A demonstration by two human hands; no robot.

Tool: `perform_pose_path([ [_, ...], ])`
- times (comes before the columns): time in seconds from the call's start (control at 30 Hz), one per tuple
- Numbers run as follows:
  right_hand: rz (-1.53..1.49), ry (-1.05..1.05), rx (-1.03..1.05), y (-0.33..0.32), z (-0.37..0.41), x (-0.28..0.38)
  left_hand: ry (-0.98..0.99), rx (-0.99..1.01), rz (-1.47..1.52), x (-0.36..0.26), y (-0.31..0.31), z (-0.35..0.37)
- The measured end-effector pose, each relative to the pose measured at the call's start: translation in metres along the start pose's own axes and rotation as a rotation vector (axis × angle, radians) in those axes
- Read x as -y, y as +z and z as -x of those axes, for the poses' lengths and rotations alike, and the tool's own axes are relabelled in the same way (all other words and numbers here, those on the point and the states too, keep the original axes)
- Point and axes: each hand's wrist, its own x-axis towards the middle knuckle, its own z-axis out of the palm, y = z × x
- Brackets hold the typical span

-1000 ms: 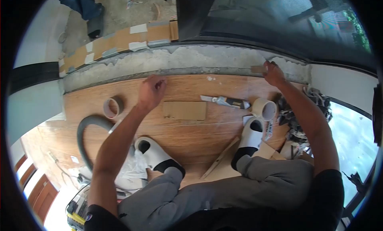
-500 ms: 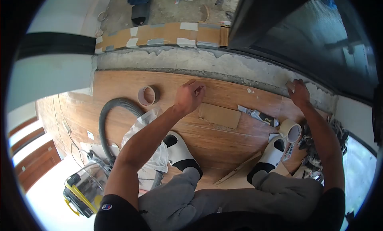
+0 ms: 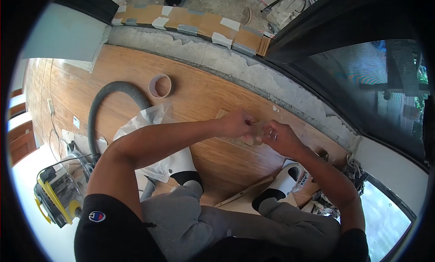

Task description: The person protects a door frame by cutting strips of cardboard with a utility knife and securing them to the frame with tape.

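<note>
My left hand (image 3: 238,124) is over the wood floor (image 3: 204,90), its fingers closed on something pale and blurred. Close to its right, my right hand (image 3: 282,137) has its fingers curled at the same small pale thing, which I cannot make out. Beneath my left hand lies a piece of cardboard (image 3: 221,114), mostly covered. A tape roll (image 3: 161,86) stands to the left. The knife and the second tape roll are hidden from view or cannot be made out.
A grey hose (image 3: 97,103) curves to a vacuum (image 3: 59,194) at left. A clear plastic bag (image 3: 158,115) lies by my left arm. Beyond the floor are a rough concrete strip (image 3: 226,58) and taped cardboard (image 3: 195,22). A dark frame (image 3: 312,31) rises at right.
My right hand has moved left from the concrete edge to meet my left hand, which has moved slightly right and down. The view has turned and shifted.
</note>
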Motion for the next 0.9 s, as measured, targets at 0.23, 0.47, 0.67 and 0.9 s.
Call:
perform_pose_path([
  [0.23, -0.286, 0.03, 0.298, 0.028, 0.008, -0.032, -0.156, 0.095, 0.198, 0.009, 0.013, 0.023],
  [0.47, 0.328, 0.146, -0.259, -0.063, 0.034, -0.138, 0.333, -0.625, -0.739, 0.022, -0.068, 0.063],
  [0.67, 0.439, 0.285, -0.223, -0.07, 0.079, -0.194, 0.231, -0.885, -0.763, 0.039, -0.153, 0.11],
  [0.9, 0.443, 0.179, -0.419, -0.075, 0.044, -0.111, 0.051, -0.948, -0.842, 0.041, -0.15, 0.132],
])
